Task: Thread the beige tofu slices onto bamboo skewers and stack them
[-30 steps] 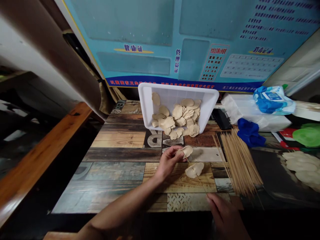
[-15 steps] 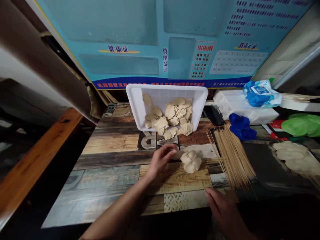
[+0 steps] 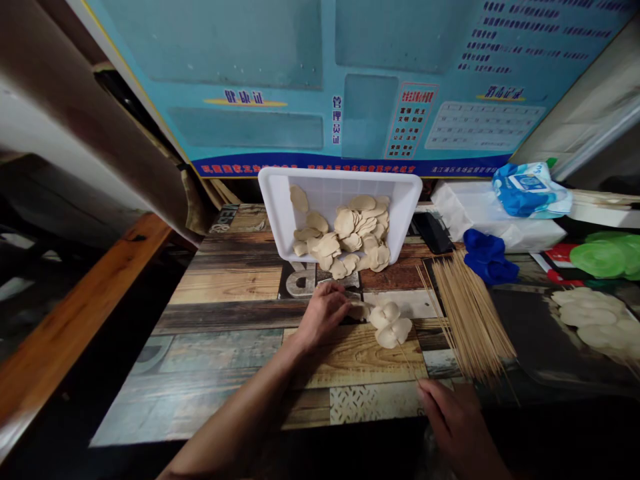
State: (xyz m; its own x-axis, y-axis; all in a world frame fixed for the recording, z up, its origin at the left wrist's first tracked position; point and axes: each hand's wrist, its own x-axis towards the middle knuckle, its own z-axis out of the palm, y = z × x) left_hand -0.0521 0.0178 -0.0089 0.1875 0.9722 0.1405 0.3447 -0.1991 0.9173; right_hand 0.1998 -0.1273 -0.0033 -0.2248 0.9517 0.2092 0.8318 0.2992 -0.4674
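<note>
My right hand (image 3: 453,417), low on the right, is closed round the lower end of a thin bamboo skewer (image 3: 411,363). Pale, thin round slices (image 3: 391,325) are threaded in a cluster at the skewer's far end, just over the wooden-patterned table. My left hand (image 3: 326,312) is left of the cluster with its fingers curled together. A pale slice (image 3: 359,310) shows at its fingertips, partly hidden and dim. Beyond the hands, a white plastic tub (image 3: 273,220), tilted towards me, holds many loose slices (image 3: 350,227). What the slices are made of I cannot tell.
A bundle of bamboo skewers (image 3: 473,320) lies on the right of the table (image 3: 210,353). Past it are a dark tray (image 3: 530,333) with filled skewers (image 3: 595,313), a blue object (image 3: 487,257), a phone (image 3: 433,233) and a wipes pack (image 3: 533,190). A blue notice board (image 3: 240,147) stands behind.
The cluster on the skewer has shifted slightly right, and the skewer shows more clearly. My left hand's fingers have curled in further, with a pale slice now showing at their tips.
</note>
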